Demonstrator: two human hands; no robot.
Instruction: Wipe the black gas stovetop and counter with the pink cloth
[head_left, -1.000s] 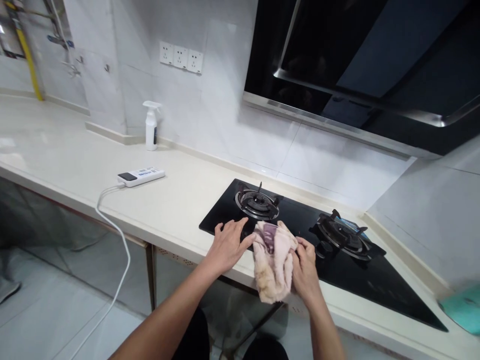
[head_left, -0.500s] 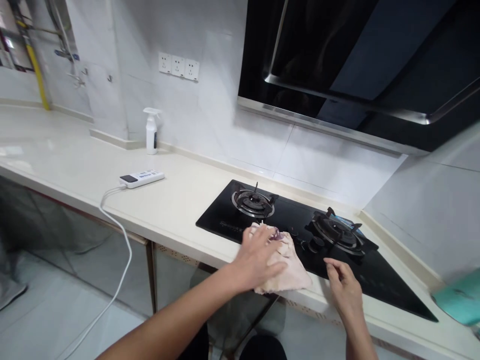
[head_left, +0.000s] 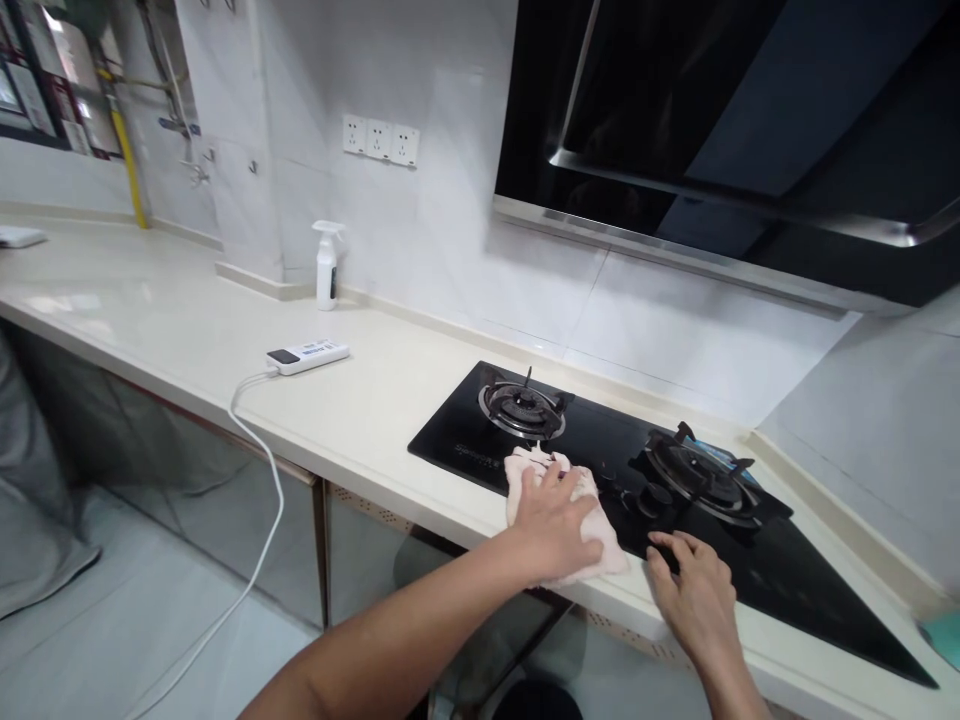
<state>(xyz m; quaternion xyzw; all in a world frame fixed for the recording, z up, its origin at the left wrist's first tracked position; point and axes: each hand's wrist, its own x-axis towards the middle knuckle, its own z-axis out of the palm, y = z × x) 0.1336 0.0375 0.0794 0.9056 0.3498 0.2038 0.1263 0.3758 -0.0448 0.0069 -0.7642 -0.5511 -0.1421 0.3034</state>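
Two hands work at the hob (head_left: 750,560), and one cloth (head_left: 600,530) lies between them on its front edge. The cloth is pale, crumpled and spread flat, partly on the black glass and partly on the pale rim of the table (head_left: 360,420) in front of the hob. The left hand (head_left: 559,525) presses down on it with the palm and spread fingers; its grip is wide and flat, holding the cloth by pressure and not by closing round it. The right hand (head_left: 694,590) rests just to the right of the cloth, at the hob's front edge, fingers loosely spread, its grip holding nothing.

As I judge it, the wiping is at an early stage: the cloth sits at the hob's front left part, below the left burner (head_left: 523,408), and the long stretch of glass toward the right burner (head_left: 697,475) and the far right corner shows no cloth on it. Whether the glass under and around the cloth is already clean cannot be told.

Left of the hob, on the table, lies a power strip (head_left: 307,356) with its white cable (head_left: 259,540) hanging to the floor. Farther left, by the wall, stands a spray bottle (head_left: 327,268). Above the hob hangs the dark hood (head_left: 720,130).
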